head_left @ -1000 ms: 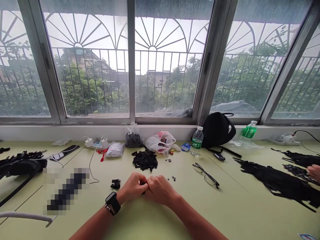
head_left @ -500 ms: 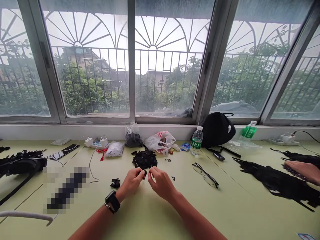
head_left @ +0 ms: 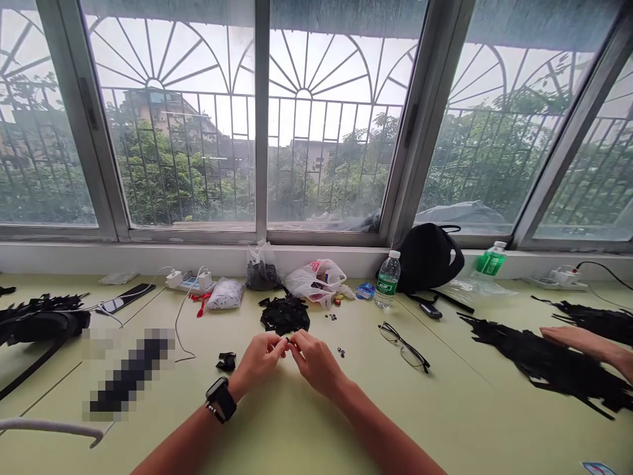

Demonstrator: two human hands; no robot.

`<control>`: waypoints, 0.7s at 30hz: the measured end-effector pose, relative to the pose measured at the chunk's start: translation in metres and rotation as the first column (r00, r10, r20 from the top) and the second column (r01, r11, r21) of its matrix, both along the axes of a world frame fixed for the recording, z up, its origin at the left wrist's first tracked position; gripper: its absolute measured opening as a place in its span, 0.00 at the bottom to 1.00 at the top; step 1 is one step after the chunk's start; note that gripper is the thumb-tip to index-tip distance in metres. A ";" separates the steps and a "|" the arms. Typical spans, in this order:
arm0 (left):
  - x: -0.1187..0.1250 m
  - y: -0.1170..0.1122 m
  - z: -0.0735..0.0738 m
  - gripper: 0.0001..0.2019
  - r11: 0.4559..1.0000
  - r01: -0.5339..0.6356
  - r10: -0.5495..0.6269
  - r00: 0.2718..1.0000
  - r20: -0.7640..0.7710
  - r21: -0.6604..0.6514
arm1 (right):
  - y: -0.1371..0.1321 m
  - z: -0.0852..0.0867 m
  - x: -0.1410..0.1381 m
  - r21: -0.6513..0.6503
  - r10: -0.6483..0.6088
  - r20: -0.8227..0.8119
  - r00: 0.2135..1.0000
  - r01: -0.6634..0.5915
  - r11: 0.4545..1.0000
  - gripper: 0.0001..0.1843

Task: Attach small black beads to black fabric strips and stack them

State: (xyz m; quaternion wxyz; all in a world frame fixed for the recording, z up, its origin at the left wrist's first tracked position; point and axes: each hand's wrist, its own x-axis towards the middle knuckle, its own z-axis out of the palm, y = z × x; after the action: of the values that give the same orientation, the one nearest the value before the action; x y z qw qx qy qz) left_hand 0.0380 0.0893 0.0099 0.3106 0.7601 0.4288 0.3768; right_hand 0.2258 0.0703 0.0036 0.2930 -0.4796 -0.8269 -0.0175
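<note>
On the pale green desk [head_left: 459,422], a pile of black fabric scraps [head_left: 284,315] lies straight ahead of the hands. The left hand [head_left: 260,359] and right hand [head_left: 316,361] meet, their fingertips pinching a tiny black piece [head_left: 287,340] between them, its long axis too small to tell. A folded black scrap [head_left: 226,361] sits just left; small metal studs [head_left: 341,352] lie right.

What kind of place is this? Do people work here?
It looks like a small workroom for handwork, though I can't be sure. A long table runs under barred windows, a heap of black scraps sits on it, and another person's hand is working farther along.
</note>
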 end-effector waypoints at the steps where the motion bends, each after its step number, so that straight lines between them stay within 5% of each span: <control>1: -0.003 -0.001 0.002 0.19 0.999 -0.043 0.045 0.998 -0.050 0.028 | 0.002 0.003 0.006 -0.001 -0.016 0.040 0.999 0.016 1.000 0.10; 5: -0.023 0.000 0.015 0.12 0.920 -0.263 0.366 0.842 -0.397 0.291 | 0.009 0.016 0.037 -0.045 -0.171 0.212 0.962 0.184 0.982 0.08; 8: -0.037 0.004 0.021 0.03 0.855 -0.347 0.502 0.738 -0.450 0.385 | 0.013 0.021 0.056 -0.115 -0.251 0.305 0.919 0.297 0.948 0.07; 11: -0.043 0.006 0.026 0.09 0.809 -0.352 0.562 0.699 -0.442 0.471 | 0.015 0.022 0.064 -0.171 -0.287 0.347 0.893 0.362 0.917 0.07; 17: -0.027 -0.012 0.037 0.02 0.802 -0.302 0.534 0.750 -0.392 0.516 | 0.016 0.022 0.067 -0.210 -0.315 0.373 0.873 0.410 0.887 0.08; 21: -0.002 -0.066 0.036 0.04 0.855 -0.207 0.382 0.872 -0.307 0.476 | 0.016 0.023 0.072 -0.228 -0.324 0.383 0.865 0.429 0.874 0.09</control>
State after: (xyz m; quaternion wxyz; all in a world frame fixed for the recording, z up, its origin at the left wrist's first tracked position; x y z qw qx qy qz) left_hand 0.0359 0.0233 0.0459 -0.0185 0.7924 0.5020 0.3462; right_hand 0.2976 0.0860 0.0269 0.0621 -0.6628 -0.7457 -0.0277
